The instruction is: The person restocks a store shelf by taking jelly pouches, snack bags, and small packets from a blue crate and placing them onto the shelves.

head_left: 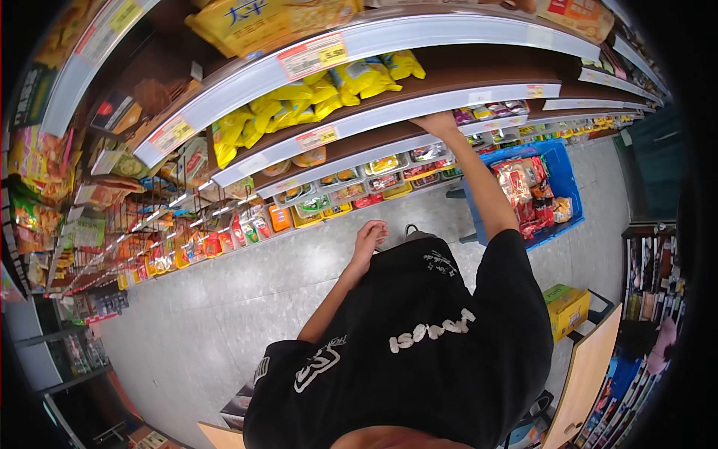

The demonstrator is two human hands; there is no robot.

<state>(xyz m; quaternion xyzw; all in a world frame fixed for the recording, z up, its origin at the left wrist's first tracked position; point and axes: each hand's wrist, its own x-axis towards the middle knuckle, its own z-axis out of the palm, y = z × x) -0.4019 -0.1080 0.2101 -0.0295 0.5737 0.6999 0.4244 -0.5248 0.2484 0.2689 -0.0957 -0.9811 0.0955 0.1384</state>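
My right hand (437, 123) reaches into a middle shelf at the front of the rack. Its fingers are hidden beneath the shelf above, so what they touch cannot be seen. Beside it on the right sit small purple packets (490, 112). Yellow snack bags (321, 93) stand in a row on the shelf above, to the left of that arm. My left hand (370, 239) hangs in front of my body, fingers loosely bent and slightly apart, with nothing in it.
A blue crate (572, 168) holding red packages (527, 194) stands right of my right arm. Lower shelves carry trays of small packets (385, 182). Wire racks (172, 217) hold snacks at left. A yellow box (566, 310) is near a wooden panel (587, 374) behind me on the right.
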